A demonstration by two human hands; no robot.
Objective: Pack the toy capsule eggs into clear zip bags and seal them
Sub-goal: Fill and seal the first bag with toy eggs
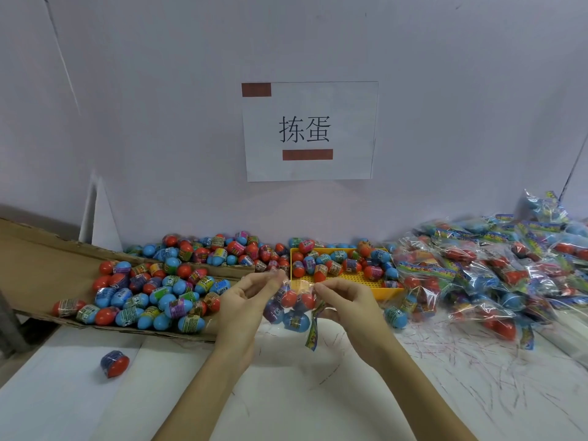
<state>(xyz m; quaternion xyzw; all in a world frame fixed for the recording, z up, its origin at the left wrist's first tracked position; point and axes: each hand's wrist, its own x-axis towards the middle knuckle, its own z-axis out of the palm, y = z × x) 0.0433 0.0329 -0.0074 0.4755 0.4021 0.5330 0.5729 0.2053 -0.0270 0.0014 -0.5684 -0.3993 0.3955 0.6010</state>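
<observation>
A clear zip bag with several red and blue capsule eggs inside hangs between my hands above the white table. My left hand pinches the bag's top edge on the left. My right hand pinches the top edge on the right. A colourful paper strip dangles below my right hand. Loose capsule eggs lie heaped on a flattened cardboard sheet to the left, and more sit in a yellow tray behind the bag.
A pile of filled clear bags covers the right side of the table. One loose egg lies alone at the front left. A paper sign is taped to the white wall behind. The table top is scribbled with red marks.
</observation>
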